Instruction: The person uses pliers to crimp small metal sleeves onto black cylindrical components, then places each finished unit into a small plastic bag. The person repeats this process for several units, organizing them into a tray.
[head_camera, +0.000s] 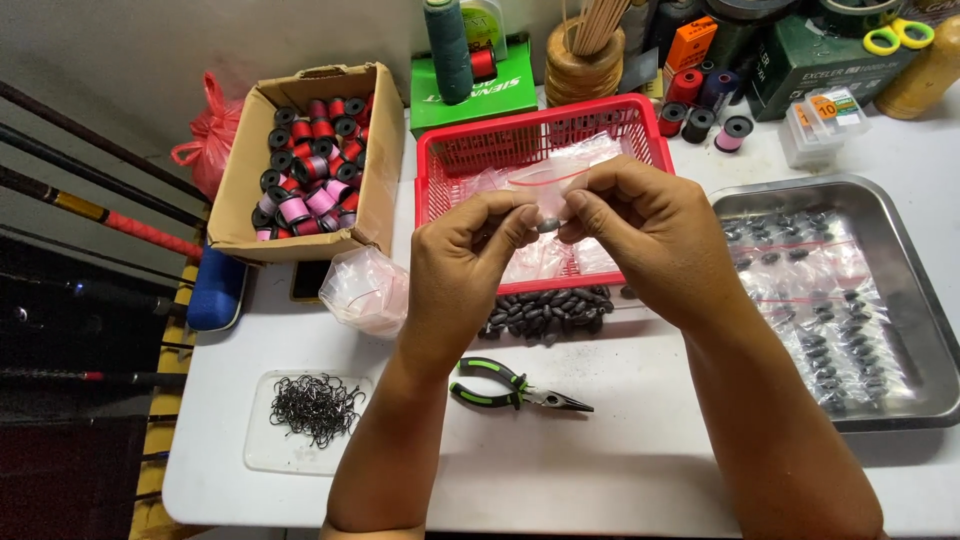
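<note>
My left hand (470, 250) and my right hand (640, 225) meet above the front rim of a red plastic basket (640, 125). Together they pinch a small clear zip bag (560, 172) with a red seal line, its mouth held between thumbs and forefingers. A small grey lead sinker (548, 224) shows between my fingertips at the bag. Below my hands a pile of dark grey sinkers (545, 312) lies on the white table (620, 460). The basket holds more clear bags.
Green-handled pliers (500, 385) lie near the front. A clear tray of black hooks (315, 408) sits front left, a crumpled bag bundle (365, 288) beside it. A cardboard box of thread spools (310, 160) stands left, a steel tray (900, 215) of filled bags right.
</note>
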